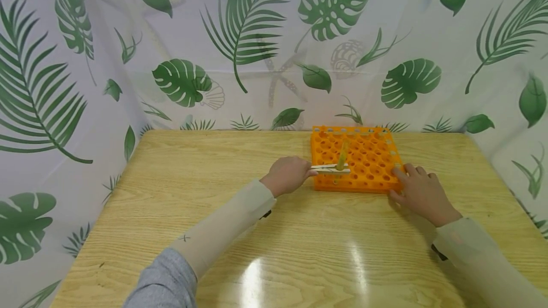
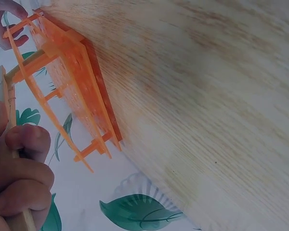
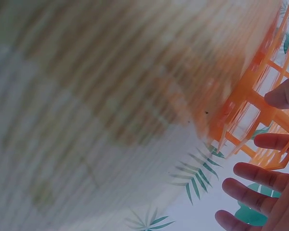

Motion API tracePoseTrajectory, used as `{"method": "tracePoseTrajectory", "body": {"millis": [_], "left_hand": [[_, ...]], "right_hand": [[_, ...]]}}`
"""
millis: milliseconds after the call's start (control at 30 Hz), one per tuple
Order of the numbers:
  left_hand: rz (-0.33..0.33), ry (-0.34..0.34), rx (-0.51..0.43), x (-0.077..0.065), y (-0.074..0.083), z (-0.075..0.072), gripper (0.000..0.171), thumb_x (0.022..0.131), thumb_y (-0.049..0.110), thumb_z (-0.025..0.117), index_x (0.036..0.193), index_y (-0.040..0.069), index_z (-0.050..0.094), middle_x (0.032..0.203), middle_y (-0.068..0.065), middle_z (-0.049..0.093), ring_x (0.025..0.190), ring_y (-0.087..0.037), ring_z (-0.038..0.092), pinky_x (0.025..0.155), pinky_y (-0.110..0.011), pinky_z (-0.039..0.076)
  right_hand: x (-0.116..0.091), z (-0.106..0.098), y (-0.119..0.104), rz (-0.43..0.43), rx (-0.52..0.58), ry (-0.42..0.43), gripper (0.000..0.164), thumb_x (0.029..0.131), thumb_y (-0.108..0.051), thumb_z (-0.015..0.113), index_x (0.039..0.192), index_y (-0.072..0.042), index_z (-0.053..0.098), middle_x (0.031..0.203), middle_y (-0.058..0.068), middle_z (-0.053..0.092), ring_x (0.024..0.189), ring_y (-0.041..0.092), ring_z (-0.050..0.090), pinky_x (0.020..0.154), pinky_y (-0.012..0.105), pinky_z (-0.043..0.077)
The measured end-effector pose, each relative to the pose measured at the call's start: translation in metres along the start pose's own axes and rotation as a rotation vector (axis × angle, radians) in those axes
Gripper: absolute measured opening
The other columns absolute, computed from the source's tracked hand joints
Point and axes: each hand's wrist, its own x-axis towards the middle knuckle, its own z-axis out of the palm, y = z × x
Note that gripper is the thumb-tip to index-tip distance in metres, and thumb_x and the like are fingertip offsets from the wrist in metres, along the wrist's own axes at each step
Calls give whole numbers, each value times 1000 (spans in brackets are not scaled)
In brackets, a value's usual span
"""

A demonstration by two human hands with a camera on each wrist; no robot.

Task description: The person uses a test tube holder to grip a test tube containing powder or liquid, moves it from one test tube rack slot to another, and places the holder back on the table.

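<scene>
I see a person's left hand (image 1: 288,175) curled tight around a wooden clamp (image 1: 328,171), over the left part of an orange rack (image 1: 357,187) full of round holes. The tips of the clamp hold a thin yellow tube (image 1: 343,153), which leans a little. It's hard to tell from here if the bottom of the tube sits in a hole. The right hand (image 1: 423,195) has its fingers spread and touches the rack's right side near the front corner. The rack sits at the back of the wooden counter (image 1: 205,184), by a leafy cloth (image 1: 265,91).
</scene>
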Motion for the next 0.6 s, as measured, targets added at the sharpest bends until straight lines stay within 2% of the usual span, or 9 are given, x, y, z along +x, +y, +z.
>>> {"method": "tracePoseTrajectory", "body": {"millis": [367,600], "left_hand": [[-5,21,-6,1,0,1,41,100,43,36,76,15,55,60,3,48,53,-10,47,51,-24,40],[-6,45,11,-1,0,-1,40,99,43,38,80,15,60,64,1,57,54,-10,53,50,-24,42]], "right_hand": [[0,-2,-1,13,13,-19,49,79,-34,70,114,-4,55,98,23,53,79,40,53,56,53,42],[0,-1,-1,13,1,-26,50,79,-35,70,114,-4,55,98,22,54,80,39,54,57,54,43]]}}
